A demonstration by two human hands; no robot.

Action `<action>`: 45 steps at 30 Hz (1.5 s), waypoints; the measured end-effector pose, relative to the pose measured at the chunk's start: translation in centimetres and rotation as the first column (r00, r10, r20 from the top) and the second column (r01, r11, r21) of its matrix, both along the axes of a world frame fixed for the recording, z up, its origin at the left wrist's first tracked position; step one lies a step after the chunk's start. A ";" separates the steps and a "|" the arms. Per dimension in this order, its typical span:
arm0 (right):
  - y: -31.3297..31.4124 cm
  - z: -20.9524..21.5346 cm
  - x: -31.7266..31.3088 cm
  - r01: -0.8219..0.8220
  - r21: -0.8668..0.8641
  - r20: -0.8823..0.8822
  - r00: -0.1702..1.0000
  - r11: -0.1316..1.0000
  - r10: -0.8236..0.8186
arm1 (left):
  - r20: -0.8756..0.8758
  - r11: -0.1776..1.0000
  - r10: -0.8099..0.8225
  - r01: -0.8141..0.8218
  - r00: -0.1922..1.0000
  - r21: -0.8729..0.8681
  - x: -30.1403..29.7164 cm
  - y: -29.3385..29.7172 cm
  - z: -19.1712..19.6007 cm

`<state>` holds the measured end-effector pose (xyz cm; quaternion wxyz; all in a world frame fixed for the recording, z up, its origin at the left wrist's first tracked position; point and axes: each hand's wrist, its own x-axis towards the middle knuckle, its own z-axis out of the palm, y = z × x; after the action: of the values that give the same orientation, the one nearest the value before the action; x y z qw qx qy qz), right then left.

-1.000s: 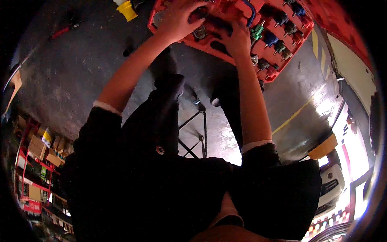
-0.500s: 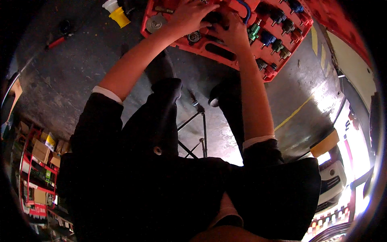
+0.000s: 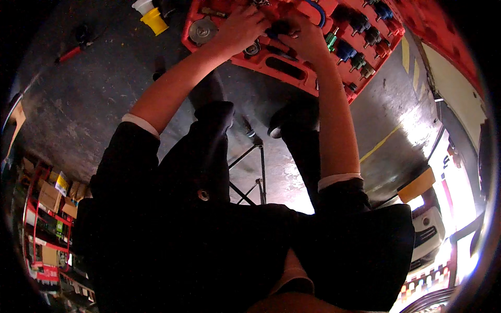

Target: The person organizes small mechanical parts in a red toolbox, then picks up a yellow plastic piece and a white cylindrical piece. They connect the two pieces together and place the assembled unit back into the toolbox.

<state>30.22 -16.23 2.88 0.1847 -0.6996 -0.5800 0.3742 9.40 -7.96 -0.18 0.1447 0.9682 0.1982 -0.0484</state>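
Observation:
An open red moulded case (image 3: 250,66) lies on the floor in front of me, filled with fittings. My left hand (image 3: 241,30) is over its left part, fingers apart and slightly bent, next to a black rounded part (image 3: 281,26). From the other side my right hand (image 3: 309,41) curls its fingers and thumb at this part; its full shape is hidden between the hands. A blue hose (image 3: 320,11) loops just beyond the right hand. Green, blue and dark fittings, such as the green one (image 3: 331,39) and the blue one (image 3: 345,51), sit in recesses to the right.
A round metal disc (image 3: 202,32) fills the case's left recess. Yellow and white funnel-like pieces (image 3: 154,21) lie on the floor at upper left, with a red-handled tool (image 3: 70,54) farther left. Black metal legs (image 3: 262,167) stand between my knees. Red shelving (image 3: 36,229) holds boxes.
My left hand has drawn back slightly to the left and down, away from the black part. My right hand and forearm have shifted a little to the right.

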 end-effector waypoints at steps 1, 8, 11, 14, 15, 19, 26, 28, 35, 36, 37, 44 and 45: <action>0.3 0.2 0.1 -0.012 -0.026 -0.011 1.000 1.000 0.011 | 0.085 0.998 0.007 -0.012 0.996 0.064 -0.1 0.0 -0.4; 1.8 -0.7 1.9 -0.196 -0.097 0.046 0.978 0.976 0.202 | 0.291 0.987 0.003 -0.049 0.957 0.152 -0.4 -0.3 -1.5; 2.3 -0.8 2.1 -0.240 -0.117 0.046 0.968 0.964 0.246 | 0.339 0.994 0.013 -0.049 0.941 0.097 -0.6 -0.2 -1.8; 3.1 -1.0 2.7 -0.315 -0.124 0.052 0.945 0.941 0.323 | 0.357 0.995 0.011 -0.046 0.934 0.090 -0.7 -0.1 -1.6; 3.3 -0.9 2.8 -0.345 -0.127 0.050 0.934 0.930 0.353 | 0.356 0.994 0.008 -0.046 0.934 0.096 -0.7 -0.1 -1.5; 3.8 -1.6 3.9 -0.308 -0.222 -0.031 0.951 0.925 0.309 | 0.366 0.996 0.006 -0.038 0.931 0.079 -0.5 -0.1 -1.9; 3.2 -5.5 3.1 -0.346 -0.087 0.055 0.935 0.934 0.351 | 0.341 0.995 -0.022 -0.014 0.940 0.103 -0.6 -0.1 -2.5; 2.9 -5.1 3.3 -0.326 -0.095 -0.020 0.945 0.941 0.325 | 0.327 0.994 -0.030 -0.007 0.945 0.112 -0.6 -0.1 -2.4; 3.0 -3.8 2.6 -0.327 -0.112 0.011 0.944 0.939 0.330 | 0.308 0.996 -0.015 -0.015 0.951 0.092 -0.6 -0.1 -2.1; 3.1 -3.6 2.7 -0.325 -0.127 -0.053 0.946 0.937 0.320 | 0.298 0.996 -0.010 -0.015 0.954 0.083 -0.6 -0.1 -1.9; 3.0 -3.8 2.8 -0.340 -0.110 -0.008 0.940 0.934 0.341 | 0.311 0.997 -0.003 -0.021 0.950 0.074 -0.5 -0.1 -1.9; 3.0 -3.8 2.5 -0.355 -0.096 0.017 0.934 0.930 0.358 | 0.329 0.996 -0.006 -0.024 0.944 0.088 -0.7 -0.1 -1.7; 3.2 -3.6 2.4 -0.396 -0.126 0.049 0.913 0.910 0.404 | 0.292 0.997 -0.008 -0.014 0.956 0.072 -0.7 -0.1 -1.5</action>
<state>32.64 -13.02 -0.69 0.0427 -0.5886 -0.6954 0.4102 8.68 -8.04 -1.71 0.1367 0.9691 0.1779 0.1027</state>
